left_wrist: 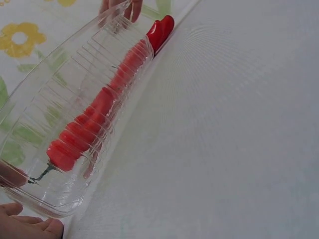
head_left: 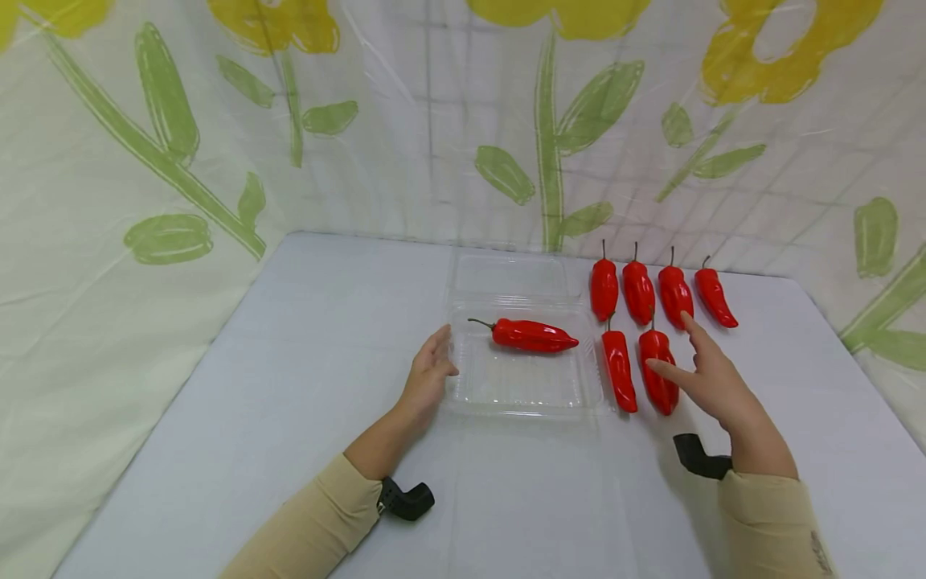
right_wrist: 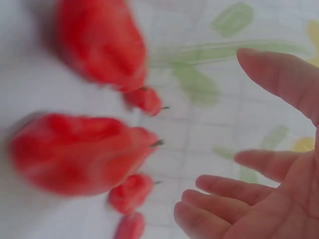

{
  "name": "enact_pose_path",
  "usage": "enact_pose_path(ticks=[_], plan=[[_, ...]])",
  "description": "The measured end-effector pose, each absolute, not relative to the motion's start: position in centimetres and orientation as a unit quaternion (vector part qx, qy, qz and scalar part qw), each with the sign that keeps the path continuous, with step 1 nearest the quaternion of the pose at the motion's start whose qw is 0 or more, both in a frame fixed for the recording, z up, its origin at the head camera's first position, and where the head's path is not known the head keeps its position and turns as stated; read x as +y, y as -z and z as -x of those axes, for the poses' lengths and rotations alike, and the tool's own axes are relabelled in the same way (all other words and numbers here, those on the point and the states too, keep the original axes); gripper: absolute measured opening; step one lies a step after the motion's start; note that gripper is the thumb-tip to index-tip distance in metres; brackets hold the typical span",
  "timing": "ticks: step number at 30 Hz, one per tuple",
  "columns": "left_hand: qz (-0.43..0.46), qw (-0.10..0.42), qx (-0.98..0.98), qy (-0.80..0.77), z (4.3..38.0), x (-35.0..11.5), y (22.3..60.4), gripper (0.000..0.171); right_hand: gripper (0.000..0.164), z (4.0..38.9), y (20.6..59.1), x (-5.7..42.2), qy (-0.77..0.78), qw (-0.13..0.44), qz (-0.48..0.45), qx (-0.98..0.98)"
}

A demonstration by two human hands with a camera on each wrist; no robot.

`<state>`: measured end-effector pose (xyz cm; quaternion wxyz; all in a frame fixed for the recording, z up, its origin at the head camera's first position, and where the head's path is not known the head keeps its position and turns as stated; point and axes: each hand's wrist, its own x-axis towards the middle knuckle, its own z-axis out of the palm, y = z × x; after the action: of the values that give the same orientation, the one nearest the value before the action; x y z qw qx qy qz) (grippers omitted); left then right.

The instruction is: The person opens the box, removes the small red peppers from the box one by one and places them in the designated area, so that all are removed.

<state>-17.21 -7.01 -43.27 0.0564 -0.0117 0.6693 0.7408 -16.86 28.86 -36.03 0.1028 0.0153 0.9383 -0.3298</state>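
Observation:
A clear plastic clamshell box (head_left: 521,386) lies unfolded on the table, with one red pepper (head_left: 535,336) lying crosswise in its tray. At the tray's left side rests my left hand (head_left: 427,378), its fingers along the wall; part of it shows at the lower left of the left wrist view. My right hand (head_left: 723,390) is over the loose peppers, thumb and fingers spread, holding nothing. Nearest to it is the front-row pepper (head_left: 657,378), partly behind the thumb in the head view. Beside that lies another front-row pepper (head_left: 619,370).
Behind these, a back row of several red peppers (head_left: 604,291) lies right of the box's transparent lid (head_left: 510,276). The table (head_left: 325,338) has a white cover, and a flower-printed curtain (head_left: 405,161) hangs at its far edge.

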Motion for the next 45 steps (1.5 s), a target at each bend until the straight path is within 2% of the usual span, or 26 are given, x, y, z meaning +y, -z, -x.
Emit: enact_pose_path(ticks=[7, 14, 39, 45], plan=[[0.01, 0.057, 0.671, -0.739, 17.2, -7.1, 43.3, 0.074, 0.09, 17.5, 34.0, 27.5, 0.35, 0.088, -0.015, 0.933], [0.012, 0.054, 0.672, -0.738, 17.2, -7.3, 43.4, 0.074, 0.09, 18.2, 33.0, 26.0, 0.408, 0.069, -0.014, 0.91], [0.007, 0.056, 0.67, -0.74, 17.4, -7.1, 43.5, 0.074, 0.074, 21.3, 34.2, 19.0, 0.472, 0.126, 0.046, 0.871], [0.008, 0.056, 0.672, -0.738, 17.5, -7.1, 43.5, 0.074, 0.068, 21.7, 34.7, 17.7, 0.489, 0.156, 0.046, 0.857]])
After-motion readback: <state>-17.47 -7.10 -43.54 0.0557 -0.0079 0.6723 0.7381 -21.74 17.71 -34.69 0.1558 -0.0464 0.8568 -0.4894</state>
